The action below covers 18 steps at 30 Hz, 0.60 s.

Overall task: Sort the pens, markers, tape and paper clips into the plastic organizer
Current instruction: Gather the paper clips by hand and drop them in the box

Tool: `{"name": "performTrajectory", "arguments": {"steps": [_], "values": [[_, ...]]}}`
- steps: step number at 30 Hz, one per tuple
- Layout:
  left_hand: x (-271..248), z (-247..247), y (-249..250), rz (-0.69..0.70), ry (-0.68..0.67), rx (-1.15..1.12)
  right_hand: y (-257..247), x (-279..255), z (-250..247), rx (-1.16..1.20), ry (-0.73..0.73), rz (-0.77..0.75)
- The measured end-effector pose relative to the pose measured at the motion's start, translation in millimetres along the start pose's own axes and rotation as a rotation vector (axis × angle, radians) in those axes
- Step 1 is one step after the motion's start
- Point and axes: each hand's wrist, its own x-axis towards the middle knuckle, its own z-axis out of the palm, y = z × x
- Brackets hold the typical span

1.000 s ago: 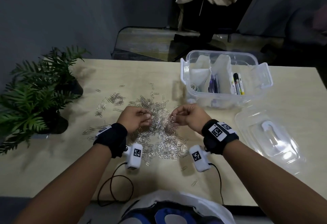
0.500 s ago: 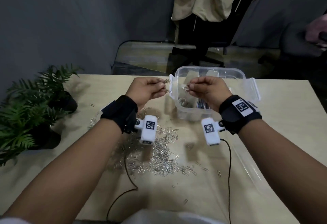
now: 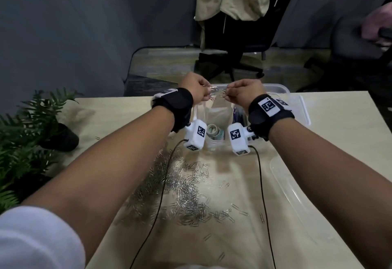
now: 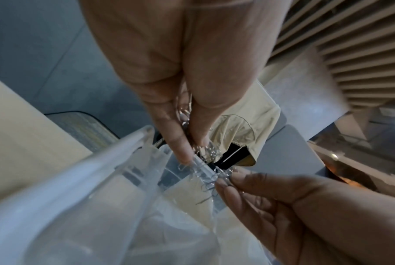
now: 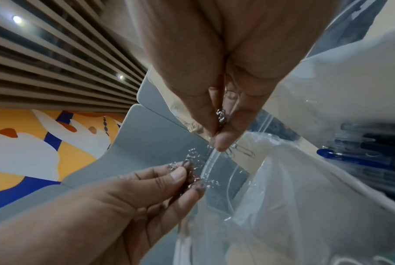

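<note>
A clear plastic organizer [image 3: 285, 91] stands at the table's far side, with tape rolls [image 3: 214, 130] and blue pens [image 3: 237, 116] in its compartments. My left hand [image 3: 209, 92] pinches a bunch of silver paper clips [image 4: 187, 114] just above the organizer's left rim [image 4: 123, 148]. My right hand [image 3: 228, 93] pinches another small bunch of clips [image 5: 221, 116] over the same corner, a few centimetres from the left hand. In the right wrist view the pens [image 5: 350, 159] lie below, beside a white divider [image 5: 293, 179]. A big pile of loose clips [image 3: 186, 188] lies on the table under my forearms.
The organizer's clear lid [image 3: 297, 194] lies on the table at the right. Potted ferns [image 3: 25, 141] stand at the left edge. Two black cables [image 3: 262, 183] run from my wrists across the clip pile. An office chair [image 3: 229, 35] with a beige garment stands beyond the table.
Both hands picked clips from the pile on the table, lifted and moved forward. They now hold the clips over the organizer's left part, closer together.
</note>
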Motion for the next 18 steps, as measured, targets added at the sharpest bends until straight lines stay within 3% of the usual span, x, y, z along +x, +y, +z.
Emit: {"name": "performTrajectory", "arguments": {"steps": [9, 18], "values": [[13.6, 8.8, -1.7, 0.075, 0.024, 0.349, 4.4, 9.1, 1.8, -0.114, -0.049, 0.002], [-2.4, 5.5, 2.1, 0.094, 0.029, 0.245, 2.2, -10.0, -4.2, -0.233, 0.004, -0.114]]}}
